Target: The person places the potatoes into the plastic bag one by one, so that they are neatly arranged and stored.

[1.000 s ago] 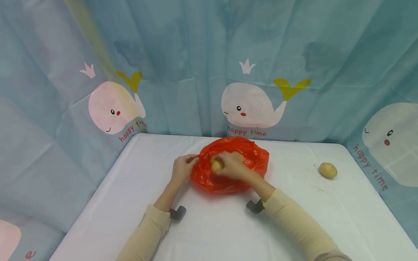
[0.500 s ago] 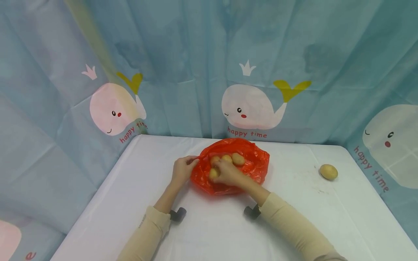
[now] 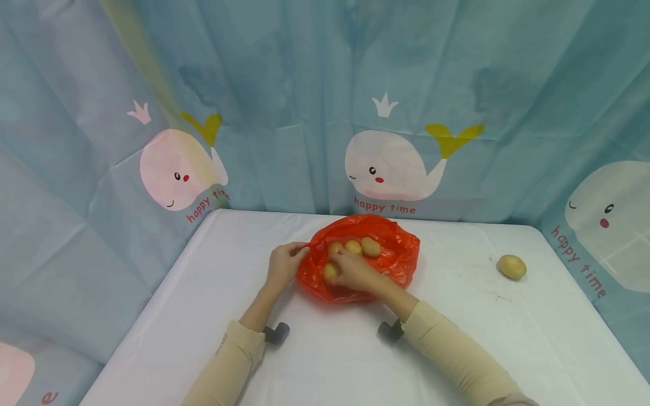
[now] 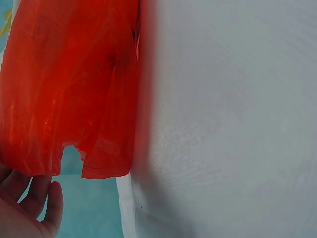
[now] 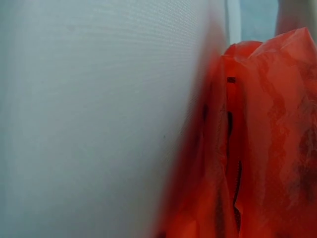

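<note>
In the head view, my left hand (image 3: 284,266) pinches the left rim of a red plastic bag (image 3: 401,256) that lies open on the table. Inside the bag, my right hand (image 3: 358,272) has its fingers and thumb round a potato (image 3: 331,273) at the bag's left side. Behind those fingers lie three more potatoes: one on the left (image 3: 334,248), one in the middle (image 3: 353,247) and one on the right (image 3: 371,247). The left wrist view shows the bag (image 4: 74,94) above the left hand's fingers (image 4: 37,198). Red bag (image 5: 277,129) hides the right hand in the right wrist view.
A single potato (image 3: 512,267) rests on the white table (image 3: 325,361) at the far right. Blue curtains (image 3: 284,84) printed with whales stand behind the table and at its sides. Dark devices sit at both wrists.
My right hand has moved slightly down toward the near side of the bag with the potato, uncovering the potatoes behind it. My left hand keeps its place on the rim.
</note>
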Available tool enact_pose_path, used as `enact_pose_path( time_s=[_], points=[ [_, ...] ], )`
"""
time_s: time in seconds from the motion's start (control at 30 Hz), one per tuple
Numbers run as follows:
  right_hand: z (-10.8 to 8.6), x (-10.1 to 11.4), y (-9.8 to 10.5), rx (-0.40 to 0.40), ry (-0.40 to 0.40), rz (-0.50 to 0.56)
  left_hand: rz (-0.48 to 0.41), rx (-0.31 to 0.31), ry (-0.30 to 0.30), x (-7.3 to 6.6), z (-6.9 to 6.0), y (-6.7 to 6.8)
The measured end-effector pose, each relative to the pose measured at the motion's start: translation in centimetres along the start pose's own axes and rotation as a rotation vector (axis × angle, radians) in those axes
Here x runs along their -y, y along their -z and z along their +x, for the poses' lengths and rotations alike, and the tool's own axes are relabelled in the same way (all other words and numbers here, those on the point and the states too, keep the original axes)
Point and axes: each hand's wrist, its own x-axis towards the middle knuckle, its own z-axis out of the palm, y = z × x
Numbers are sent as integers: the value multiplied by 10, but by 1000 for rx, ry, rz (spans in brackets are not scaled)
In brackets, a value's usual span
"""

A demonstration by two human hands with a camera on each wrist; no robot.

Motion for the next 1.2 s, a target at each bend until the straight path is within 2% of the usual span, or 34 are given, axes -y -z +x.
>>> enact_pose_path(
  time_s=[0.43,0.7,0.93,1.2],
  points=[
    [-2,2,6,36,-8,-20,-14,5,-13,-3,2,4],
    [-5,0,10,0,52,-29,-16,12,-6,-2,1,3],
    [-14,-5,20,-4,12,38,-17,8,10,-2,0,2],
    [-27,-14,32,-25,-11,93,-18,16,-5,-1,-1,1]
  ],
)
